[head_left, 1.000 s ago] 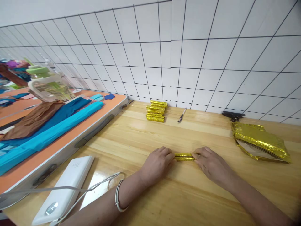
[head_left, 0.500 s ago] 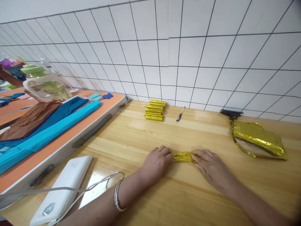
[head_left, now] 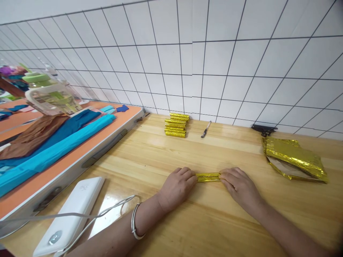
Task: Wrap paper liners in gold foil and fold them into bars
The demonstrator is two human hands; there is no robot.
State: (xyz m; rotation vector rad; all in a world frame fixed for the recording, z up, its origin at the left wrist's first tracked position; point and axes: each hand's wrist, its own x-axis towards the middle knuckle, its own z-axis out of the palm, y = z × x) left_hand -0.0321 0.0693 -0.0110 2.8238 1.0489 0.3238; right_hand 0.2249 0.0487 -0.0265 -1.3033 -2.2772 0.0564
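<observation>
A narrow strip of shiny gold foil [head_left: 208, 179], creased with a dark seam along its length, lies flat on the wooden table between the two hands. The left hand [head_left: 179, 187] has its fingers closed down over the strip's left end; the right hand [head_left: 241, 189] pinches the right end, so only the middle shows. A smooth silvery bracelet [head_left: 134, 222] rings the left wrist. Farther off, slim gold rolls [head_left: 175, 125] with crinkled surfaces lie stacked near the gridded wall, a slender pen [head_left: 206, 129] to their right. To the far right, a wrinkled gold packet [head_left: 297, 157] gapes at its near edge, just beside a black clip [head_left: 264, 129]. Near left sit a glossy white power bank [head_left: 71, 214] and a thin, looping cable [head_left: 118, 204]. Beyond it, soft turquoise cloth [head_left: 59, 153] stretches across an orange tabletop [head_left: 109, 129].
</observation>
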